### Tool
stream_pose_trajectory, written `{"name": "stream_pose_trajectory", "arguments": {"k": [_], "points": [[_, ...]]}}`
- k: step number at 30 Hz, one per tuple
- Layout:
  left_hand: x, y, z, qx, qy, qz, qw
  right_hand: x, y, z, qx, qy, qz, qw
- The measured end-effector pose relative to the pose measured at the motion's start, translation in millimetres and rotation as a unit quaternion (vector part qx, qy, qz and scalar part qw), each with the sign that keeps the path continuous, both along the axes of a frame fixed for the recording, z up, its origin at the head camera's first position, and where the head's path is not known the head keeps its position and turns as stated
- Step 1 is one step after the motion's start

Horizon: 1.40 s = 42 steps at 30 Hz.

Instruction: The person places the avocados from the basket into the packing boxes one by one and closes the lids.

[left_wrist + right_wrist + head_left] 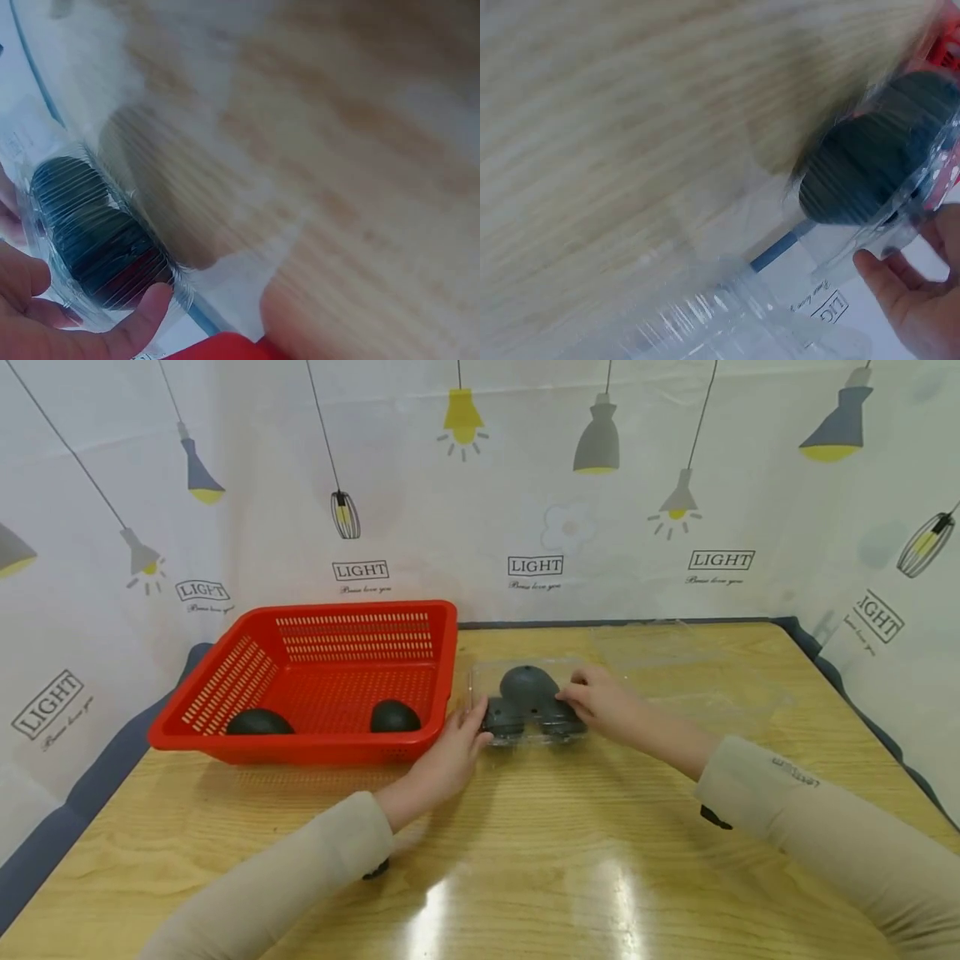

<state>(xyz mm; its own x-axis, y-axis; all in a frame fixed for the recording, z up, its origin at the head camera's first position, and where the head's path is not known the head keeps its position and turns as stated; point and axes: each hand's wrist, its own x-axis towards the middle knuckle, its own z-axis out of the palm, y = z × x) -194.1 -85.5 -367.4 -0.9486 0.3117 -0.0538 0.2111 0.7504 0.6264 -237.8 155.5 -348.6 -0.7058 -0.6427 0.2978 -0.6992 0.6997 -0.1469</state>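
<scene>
A clear plastic container with dark avocados stands to the right of the red basket. Two avocados sit along its near side, and a larger-looking one lies behind and above them. My left hand grips the container's left end, thumb on the near wall, as the left wrist view also shows. At the right end my right hand pinches the container's edge beside the right avocado; in the right wrist view its thumb is right at the clear rim.
The red plastic basket stands close to my left hand, with one avocado at its left and another near its right corner. More clear plastic packaging lies at the back right of the wooden table. A patterned curtain closes the back.
</scene>
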Motion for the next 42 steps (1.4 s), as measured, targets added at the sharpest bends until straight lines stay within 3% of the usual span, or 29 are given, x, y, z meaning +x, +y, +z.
{"name": "stream_pose_trajectory", "arguments": {"k": [3,7,12,16,19,23,26,29,34,42], "points": [[0.4,-1,-0.2,0.003,0.006,0.0,1.0,9.5,2,-0.5,-0.021,0.014,-0.018,1.0],[0.6,-1,-0.1,0.005,-0.001,0.014,0.9999,21.0,1,-0.3,-0.067,-0.045,-0.085,0.993],[-0.7,0,-1.0,0.048,-0.033,0.042,0.9974,24.9,3,-5.6,-0.173,-0.165,-0.139,0.961],[-2.7,1,-3.3,0.129,-0.043,0.049,0.9895,25.7,4,-10.2,-0.259,-0.264,-0.173,0.913],[-3.9,2,-3.9,0.202,-0.055,0.05,0.9765,26.7,3,-11.8,-0.312,-0.336,-0.21,0.864],[-2.8,4,-3.3,0.223,-0.093,0.104,0.9649,27.5,3,-12.6,-0.356,-0.421,-0.227,0.803],[-0.9,4,-3.7,0.201,-0.127,0.148,0.9599,28.0,6,-13.2,-0.372,-0.46,-0.213,0.777],[-1.0,3,-6.5,0.195,-0.153,0.153,0.9567,27.9,7,-14.4,-0.388,-0.478,-0.196,0.763],[-4.8,2,-10.9,0.227,-0.202,0.143,0.9417,27.7,9,-17.9,-0.42,-0.489,-0.175,0.745],[-8.3,2,-10.5,0.268,-0.229,0.133,0.9262,28.0,12,-21.1,-0.446,-0.498,-0.151,0.728]]}}
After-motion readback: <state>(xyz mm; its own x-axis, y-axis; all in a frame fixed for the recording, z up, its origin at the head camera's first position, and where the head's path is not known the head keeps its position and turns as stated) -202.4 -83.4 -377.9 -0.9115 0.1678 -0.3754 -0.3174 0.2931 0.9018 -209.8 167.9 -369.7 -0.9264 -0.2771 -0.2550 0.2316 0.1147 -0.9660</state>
